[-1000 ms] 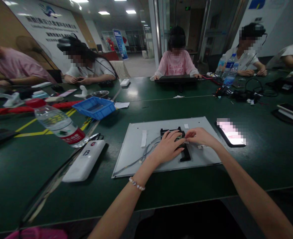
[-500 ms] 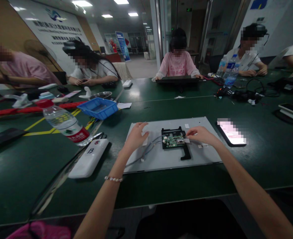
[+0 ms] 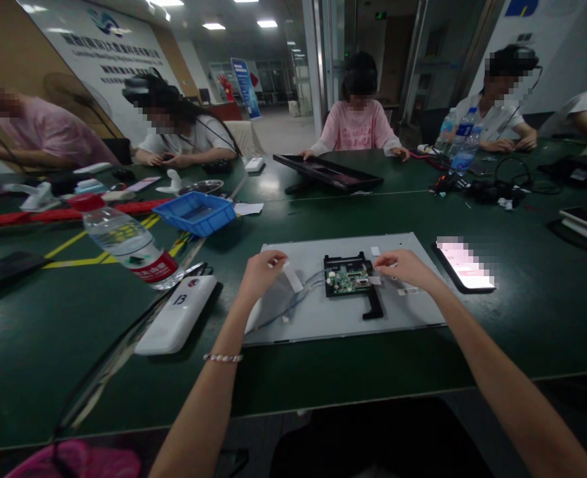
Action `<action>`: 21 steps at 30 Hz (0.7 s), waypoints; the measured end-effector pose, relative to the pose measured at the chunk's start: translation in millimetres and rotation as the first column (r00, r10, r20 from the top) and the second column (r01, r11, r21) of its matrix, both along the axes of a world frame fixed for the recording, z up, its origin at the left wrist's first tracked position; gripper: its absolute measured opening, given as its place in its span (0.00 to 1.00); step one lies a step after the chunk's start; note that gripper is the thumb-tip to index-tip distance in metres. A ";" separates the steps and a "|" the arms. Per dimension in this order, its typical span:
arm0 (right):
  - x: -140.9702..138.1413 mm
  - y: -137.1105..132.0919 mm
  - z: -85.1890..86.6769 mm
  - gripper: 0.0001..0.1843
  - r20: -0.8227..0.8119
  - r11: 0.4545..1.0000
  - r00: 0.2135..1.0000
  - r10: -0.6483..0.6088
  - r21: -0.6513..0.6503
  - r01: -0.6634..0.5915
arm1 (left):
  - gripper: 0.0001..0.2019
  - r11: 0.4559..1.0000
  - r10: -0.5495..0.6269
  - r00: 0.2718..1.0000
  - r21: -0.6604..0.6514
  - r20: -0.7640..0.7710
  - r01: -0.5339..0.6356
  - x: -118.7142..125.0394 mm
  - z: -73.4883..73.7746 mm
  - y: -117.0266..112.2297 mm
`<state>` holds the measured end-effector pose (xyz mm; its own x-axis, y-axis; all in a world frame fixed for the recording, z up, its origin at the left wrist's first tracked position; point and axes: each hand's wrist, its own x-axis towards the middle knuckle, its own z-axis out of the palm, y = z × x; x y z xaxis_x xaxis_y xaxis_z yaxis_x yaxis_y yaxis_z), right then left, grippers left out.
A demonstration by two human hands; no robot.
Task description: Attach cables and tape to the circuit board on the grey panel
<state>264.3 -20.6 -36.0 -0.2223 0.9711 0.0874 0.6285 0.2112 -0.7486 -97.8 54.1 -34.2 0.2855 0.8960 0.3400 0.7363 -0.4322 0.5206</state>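
A flat grey panel (image 3: 333, 325) lies on the green table. On it sits a black bracket (image 3: 374, 305) with a green circuit board (image 3: 348, 281); thin grey-blue cables (image 3: 298, 304) run left from the board. Above the panel's left part, my left hand (image 3: 262, 273) is closed in a pinch at the upper end of a white tape strip (image 3: 292, 276). My right hand (image 3: 406, 269) has its fingers pinched together beside the bracket's right edge, just above a small pale tab (image 3: 374, 281). Whatever those right fingertips hold, if anything, is too small to make out.
Left of the panel are a white power bank (image 3: 178, 315), a water bottle (image 3: 129, 242) and a blue tray (image 3: 194, 212). A lit phone (image 3: 465, 267) lies to the right. Across the table, a co-worker (image 3: 356, 126) touches a black-framed screen (image 3: 328, 174).
My left hand has gone from spread fingers to a pinch at the white strip. My right hand has barely moved. The co-worker's screen has tilted down and shifted left.
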 end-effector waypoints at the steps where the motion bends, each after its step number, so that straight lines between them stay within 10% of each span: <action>1: 0.1 -0.1 0.3 0.09 -0.001 1.000 1.000 -0.004 0.004 0.004 | 0.10 1.000 0.012 0.998 -0.025 0.054 -0.010 -2.3 2.2 0.1; 7: 0.5 0.7 -0.6 0.10 -0.012 0.998 0.998 -0.059 0.028 0.060 | 0.12 0.975 0.035 0.941 -0.218 0.335 0.041 -4.3 14.0 -9.1; 21: 2.5 5.7 -10.6 0.09 -0.009 0.976 0.986 -0.166 0.143 0.165 | 0.10 0.875 -0.133 0.976 -0.443 0.170 0.196 -1.5 0.1 -10.5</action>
<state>266.8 -14.9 -46.5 -0.0602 0.9718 0.2278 0.6659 0.2091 -0.7161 -99.3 43.6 -34.0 0.4241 0.9043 -0.0493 0.5875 -0.2332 0.7749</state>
